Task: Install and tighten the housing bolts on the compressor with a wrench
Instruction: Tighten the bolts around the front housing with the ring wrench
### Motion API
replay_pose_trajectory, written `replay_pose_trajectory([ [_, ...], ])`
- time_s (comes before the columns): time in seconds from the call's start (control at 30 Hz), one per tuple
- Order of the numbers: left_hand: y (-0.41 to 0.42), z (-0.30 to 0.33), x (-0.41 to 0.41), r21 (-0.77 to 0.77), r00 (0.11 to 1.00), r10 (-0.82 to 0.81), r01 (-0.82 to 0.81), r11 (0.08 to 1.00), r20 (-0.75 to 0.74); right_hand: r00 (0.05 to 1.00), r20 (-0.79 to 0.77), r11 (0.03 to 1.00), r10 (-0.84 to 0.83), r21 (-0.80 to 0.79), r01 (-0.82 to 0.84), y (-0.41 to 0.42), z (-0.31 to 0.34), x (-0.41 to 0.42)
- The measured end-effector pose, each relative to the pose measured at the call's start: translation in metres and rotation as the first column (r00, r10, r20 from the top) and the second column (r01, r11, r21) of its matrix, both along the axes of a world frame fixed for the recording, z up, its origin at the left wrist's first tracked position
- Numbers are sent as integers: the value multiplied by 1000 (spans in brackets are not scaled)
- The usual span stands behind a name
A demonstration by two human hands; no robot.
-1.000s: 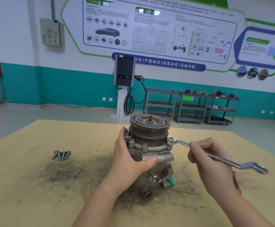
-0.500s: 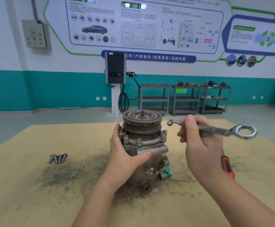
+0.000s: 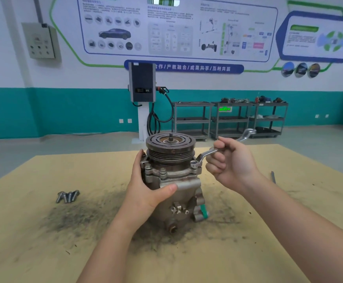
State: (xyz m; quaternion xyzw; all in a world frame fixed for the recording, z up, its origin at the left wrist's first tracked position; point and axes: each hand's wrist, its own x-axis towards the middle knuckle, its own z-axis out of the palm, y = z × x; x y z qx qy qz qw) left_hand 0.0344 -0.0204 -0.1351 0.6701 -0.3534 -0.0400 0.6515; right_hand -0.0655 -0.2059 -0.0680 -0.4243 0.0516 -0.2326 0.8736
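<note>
My left hand (image 3: 146,193) held the compressor (image 3: 172,180), which stood in the middle of the worktop (image 3: 44,242). My right hand (image 3: 230,162) gripped the wrench (image 3: 207,154), its ring on a bolt (image 3: 193,164). Four spare bolts (image 3: 67,196) lay at the left.

Dull, rust-stained metal compressor (image 3: 171,180); shiny metal wrench (image 3: 207,154); smudged matt tabletop (image 3: 44,231).
</note>
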Motion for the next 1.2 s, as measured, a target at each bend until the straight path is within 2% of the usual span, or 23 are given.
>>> replay_pose_trajectory([
  [0.1,-1,-3,4,2,1000,-3,3,1000,7,994,-27,994,105,12,-105,-4,3,7],
  [0.3,-3,-7,8,-3,1000,11,-11,1000,8,990,-29,989,140,-45,-141,-15,5,15],
  [0.47,-1,-5,6,-10,1000,-5,5,1000,10,986,-10,986,168,-14,-168,-16,1,13],
  [0.73,0,-3,0,-18,1000,-9,9,1000,0,997,43,982,60,174,-67,-8,-28,7],
  [0.8,0,-2,-1,-10,1000,-9,8,1000,-7,998,48,990,43,132,-49,-7,-22,6],
  [0.93,0,-1,-2,3,1000,-7,7,1000,-6,1000,15,993,-1,-115,3,-8,3,4],
  [1.0,1,-1,-2,8,1000,-7,7,1000,-11,999,5,983,-49,-178,49,-6,8,4],
  [1.1,1,-2,-1,14,1000,-3,3,1000,-13,990,21,978,-136,-157,138,-1,1,4],
  [1.2,1,-1,-2,24,1000,1,0,1000,-14,981,29,979,-194,-54,195,3,-11,4],
])
